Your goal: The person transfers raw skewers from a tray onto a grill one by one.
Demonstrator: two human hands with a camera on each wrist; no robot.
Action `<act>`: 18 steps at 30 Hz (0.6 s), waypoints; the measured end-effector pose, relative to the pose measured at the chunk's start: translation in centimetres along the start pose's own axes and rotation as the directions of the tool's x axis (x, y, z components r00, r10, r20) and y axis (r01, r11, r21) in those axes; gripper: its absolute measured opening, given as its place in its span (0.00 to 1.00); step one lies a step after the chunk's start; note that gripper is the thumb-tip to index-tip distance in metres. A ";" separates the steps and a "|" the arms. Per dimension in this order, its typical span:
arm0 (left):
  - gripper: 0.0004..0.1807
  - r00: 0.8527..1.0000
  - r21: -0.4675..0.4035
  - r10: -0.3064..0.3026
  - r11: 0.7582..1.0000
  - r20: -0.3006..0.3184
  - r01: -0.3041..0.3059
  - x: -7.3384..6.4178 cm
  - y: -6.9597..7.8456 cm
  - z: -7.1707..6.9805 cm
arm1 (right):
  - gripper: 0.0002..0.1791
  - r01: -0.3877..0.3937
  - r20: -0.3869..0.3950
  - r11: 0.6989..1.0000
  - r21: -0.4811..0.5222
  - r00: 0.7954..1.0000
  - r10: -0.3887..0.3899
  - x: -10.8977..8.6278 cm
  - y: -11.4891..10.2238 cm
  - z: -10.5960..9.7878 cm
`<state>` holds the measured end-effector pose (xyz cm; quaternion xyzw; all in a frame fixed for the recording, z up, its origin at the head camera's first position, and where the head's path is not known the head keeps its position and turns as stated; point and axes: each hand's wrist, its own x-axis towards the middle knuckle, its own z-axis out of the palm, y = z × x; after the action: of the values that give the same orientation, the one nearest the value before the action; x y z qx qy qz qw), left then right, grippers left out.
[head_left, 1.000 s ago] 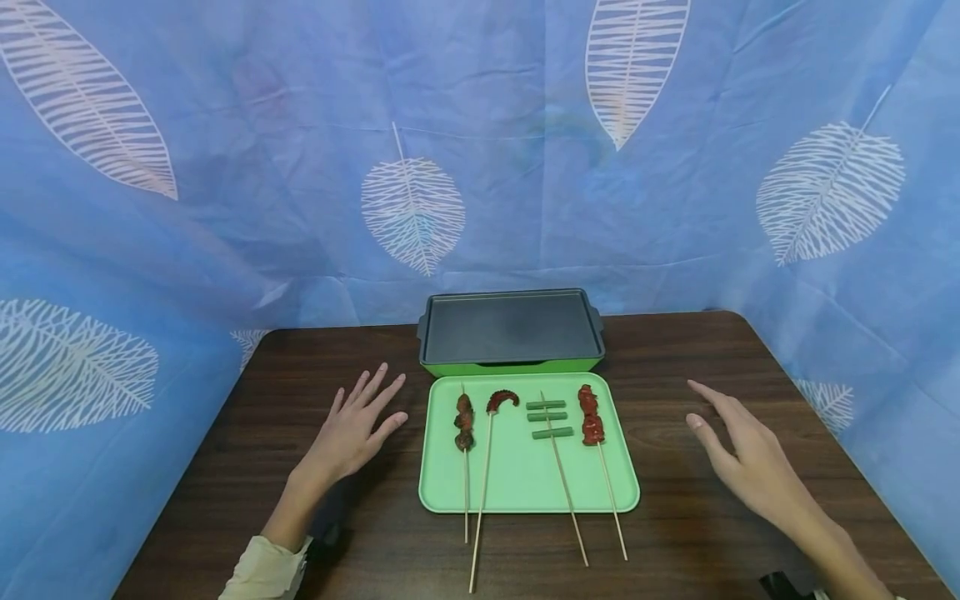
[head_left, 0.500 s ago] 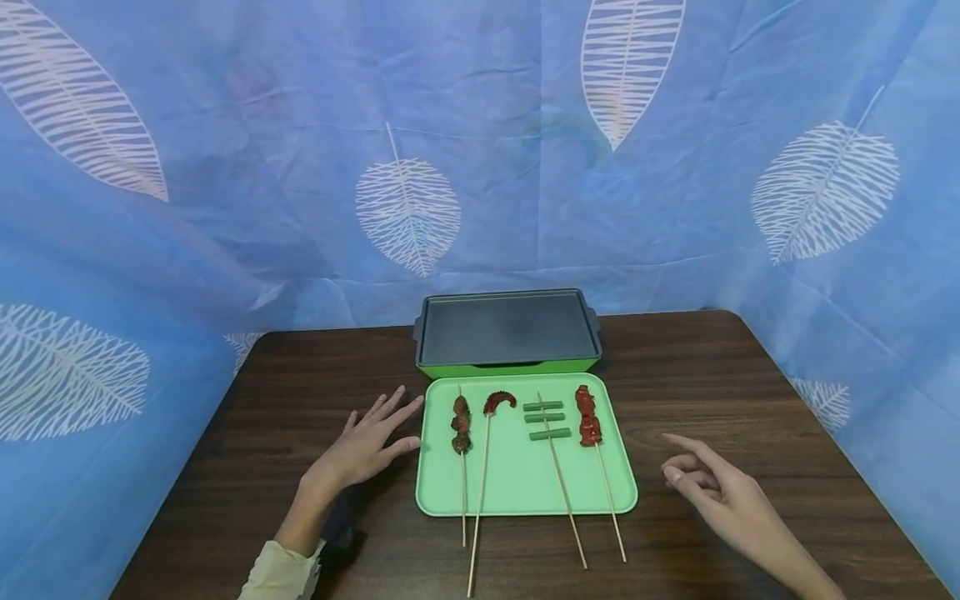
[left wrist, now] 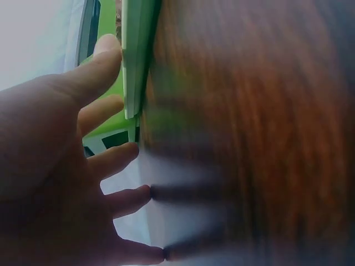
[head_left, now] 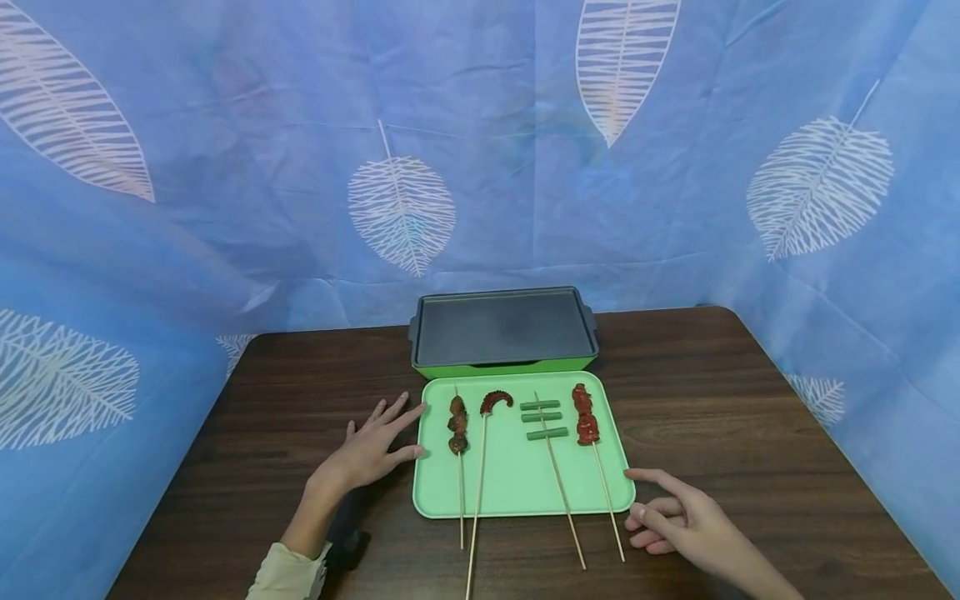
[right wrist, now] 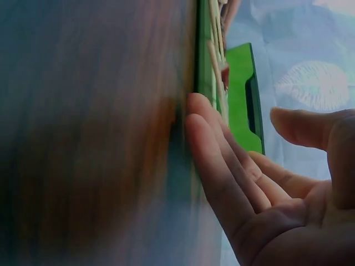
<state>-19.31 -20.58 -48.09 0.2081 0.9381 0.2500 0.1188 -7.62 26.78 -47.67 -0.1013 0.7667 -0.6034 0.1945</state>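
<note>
A light green tray [head_left: 513,487] lies on the table, bearing food skewers. From left to right are a brown meat skewer [head_left: 458,425], a dark red curled tentacle skewer [head_left: 496,401], a skewer of green stalk pieces [head_left: 546,433] and a red meat skewer [head_left: 587,425]. Their sticks stick out over the tray's near edge. My left hand [head_left: 363,457] has its fingers spread, the index fingertip and thumb at the tray's left rim. At the right rim, my right hand [head_left: 690,523] touches the tray with its extended index finger; the other fingers bend loosely, holding nothing.
Directly behind the tray stands a green grill with a dark flat plate [head_left: 506,327]. The brown wooden table [head_left: 697,375] ends just behind the grill, where a blue leaf-patterned cloth [head_left: 510,208] hangs along the back and both sides.
My left hand has moved right to the tray's left rim. My right hand has come left and nearer to me, reaching the right rim, its lower fingers bending. Tray and skewers keep their arrangement.
</note>
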 end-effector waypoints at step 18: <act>0.40 1.000 -0.033 -0.023 0.999 0.010 0.023 0.0 0.0 0.2 | 0.32 -0.013 0.064 0.967 0.254 0.998 -0.003 1.1 1.1 1.8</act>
<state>-19.20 -20.49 -48.22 0.1965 0.9356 0.2633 0.1295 -7.81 25.04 -49.29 -0.0929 0.6769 -0.6925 0.2315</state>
